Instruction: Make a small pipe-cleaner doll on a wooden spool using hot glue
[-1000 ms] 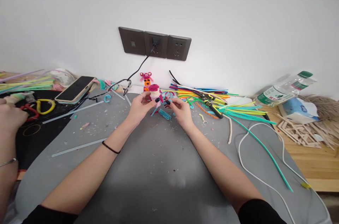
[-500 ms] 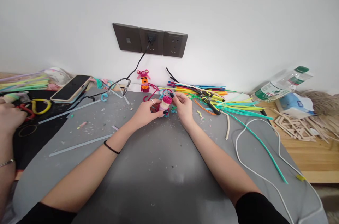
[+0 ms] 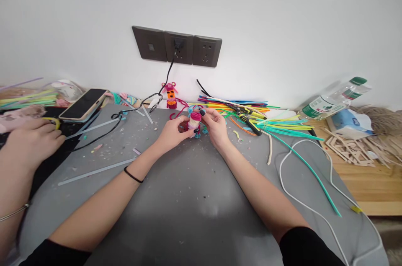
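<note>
Since the earlier frame a co-worker's hand (image 3: 33, 142) has slid in from the left edge onto the black mat (image 3: 52, 163), and the black cable (image 3: 103, 132) now loops farther across the grey mat (image 3: 188, 199). Both of the person's hands pinch one small pipe-cleaner figure (image 3: 194, 120), magenta on top, cream below, its long axis upright just above the grey mat; the left hand (image 3: 172, 132) grips its base, the right hand (image 3: 215, 125) closes narrowly on its top. One orange figure (image 3: 171, 95) stands behind, one pair of pliers (image 3: 248, 121) lies across loose pipe cleaners (image 3: 279, 128), one phone (image 3: 83, 104) at left, one bottle (image 3: 336, 100) at right
</note>
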The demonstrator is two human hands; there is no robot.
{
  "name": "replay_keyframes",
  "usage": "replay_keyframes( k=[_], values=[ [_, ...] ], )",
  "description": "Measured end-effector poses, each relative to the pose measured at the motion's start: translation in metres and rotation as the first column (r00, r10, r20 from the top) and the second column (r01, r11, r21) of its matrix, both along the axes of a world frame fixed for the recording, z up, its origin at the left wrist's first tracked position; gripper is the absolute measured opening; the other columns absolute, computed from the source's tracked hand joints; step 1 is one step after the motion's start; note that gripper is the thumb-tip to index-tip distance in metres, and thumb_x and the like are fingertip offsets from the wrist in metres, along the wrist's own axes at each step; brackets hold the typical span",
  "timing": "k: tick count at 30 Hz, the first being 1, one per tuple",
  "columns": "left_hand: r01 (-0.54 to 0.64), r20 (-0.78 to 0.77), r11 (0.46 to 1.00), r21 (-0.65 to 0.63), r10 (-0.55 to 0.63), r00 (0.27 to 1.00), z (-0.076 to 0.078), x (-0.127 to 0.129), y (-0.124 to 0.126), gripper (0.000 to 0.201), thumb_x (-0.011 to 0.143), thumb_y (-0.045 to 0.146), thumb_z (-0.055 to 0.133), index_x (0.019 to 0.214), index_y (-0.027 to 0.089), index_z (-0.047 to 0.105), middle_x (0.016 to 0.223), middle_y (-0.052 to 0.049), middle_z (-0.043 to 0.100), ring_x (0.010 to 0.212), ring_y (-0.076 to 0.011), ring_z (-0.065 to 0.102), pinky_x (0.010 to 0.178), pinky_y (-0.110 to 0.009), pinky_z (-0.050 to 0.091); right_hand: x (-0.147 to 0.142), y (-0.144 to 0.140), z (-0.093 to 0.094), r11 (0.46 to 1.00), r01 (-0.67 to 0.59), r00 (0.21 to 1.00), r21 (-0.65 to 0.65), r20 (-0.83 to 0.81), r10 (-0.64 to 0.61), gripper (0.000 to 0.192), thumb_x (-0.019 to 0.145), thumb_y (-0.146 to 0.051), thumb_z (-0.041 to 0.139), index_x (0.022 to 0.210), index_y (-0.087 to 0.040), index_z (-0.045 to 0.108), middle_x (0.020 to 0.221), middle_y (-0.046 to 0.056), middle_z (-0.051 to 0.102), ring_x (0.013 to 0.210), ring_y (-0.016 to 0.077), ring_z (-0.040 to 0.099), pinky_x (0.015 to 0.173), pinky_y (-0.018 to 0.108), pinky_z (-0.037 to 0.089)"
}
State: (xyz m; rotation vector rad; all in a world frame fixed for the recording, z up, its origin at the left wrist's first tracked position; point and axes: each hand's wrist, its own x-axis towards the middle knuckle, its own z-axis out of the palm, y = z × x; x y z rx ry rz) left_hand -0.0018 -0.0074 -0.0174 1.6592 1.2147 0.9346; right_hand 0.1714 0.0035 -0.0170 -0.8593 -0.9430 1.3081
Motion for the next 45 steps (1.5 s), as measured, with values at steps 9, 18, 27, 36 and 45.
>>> replay_keyframes(
  k=[9,18,27,36,45],
  values=[
    [-0.104,-0.047,0.994,0.025,0.105,0.993,0.003,0.002,-0.001,0.038,0.068,0.04,0.076,0.099,0.019,0.07,0.083,-0.005,0.077,0.065,-0.0216,0.069,0.065,-0.034,0.057,-0.001,0.002,-0.005,0.995,-0.086,0.995,-0.04,-0.062,0.084,0.044,0.063,-0.055,0.093,0.094,-0.029,0.075,0.092,-0.002,0.082,0.083,0.0159,0.076,0.082,0.03,0.061],
    [-0.162,-0.038,0.985,0.058,0.164,0.986,0.007,0.004,-0.004,0.037,0.069,0.043,0.075,0.096,0.018,0.068,0.083,-0.005,0.077,0.066,-0.0199,0.068,0.066,-0.032,0.054,-0.002,0.003,-0.007,0.982,-0.17,0.96,-0.08,-0.236,0.147,0.045,0.058,-0.045,0.1,0.091,-0.026,0.076,0.09,-0.004,0.082,0.079,0.01,0.075,0.078,0.021,0.059],
    [-0.146,-0.038,0.985,0.094,0.15,0.988,0.008,0.003,-0.004,0.039,0.068,0.046,0.074,0.096,0.018,0.068,0.086,-0.006,0.077,0.065,-0.0192,0.066,0.065,-0.032,0.054,-0.001,0.005,-0.013,0.995,-0.074,0.978,-0.071,-0.202,0.058,0.045,0.057,-0.048,0.099,0.083,-0.024,0.071,0.081,-0.004,0.079,0.073,0.0104,0.075,0.079,0.025,0.062],
    [-0.129,-0.047,0.986,0.105,0.134,0.99,0.007,0.003,-0.003,0.042,0.068,0.046,0.074,0.098,0.017,0.07,0.079,-0.005,0.075,0.065,-0.0193,0.066,0.064,-0.031,0.053,0.0,0.008,-0.018,1.0,0.019,0.999,0.018,-0.048,-0.018,0.04,0.065,-0.049,0.094,0.08,-0.023,0.067,0.078,-0.003,0.077,0.076,0.0146,0.075,0.088,0.034,0.063],
    [-0.1,-0.068,0.99,0.102,0.107,0.992,0.007,0.001,-0.002,0.039,0.07,0.044,0.073,0.098,0.017,0.071,0.078,-0.004,0.075,0.063,-0.0188,0.065,0.062,-0.03,0.053,0.0,0.006,-0.015,0.999,-0.045,0.996,0.002,-0.083,0.045,0.036,0.066,-0.043,0.093,0.081,-0.025,0.067,0.079,-0.004,0.077,0.074,0.0118,0.073,0.085,0.029,0.063]
  ],
)
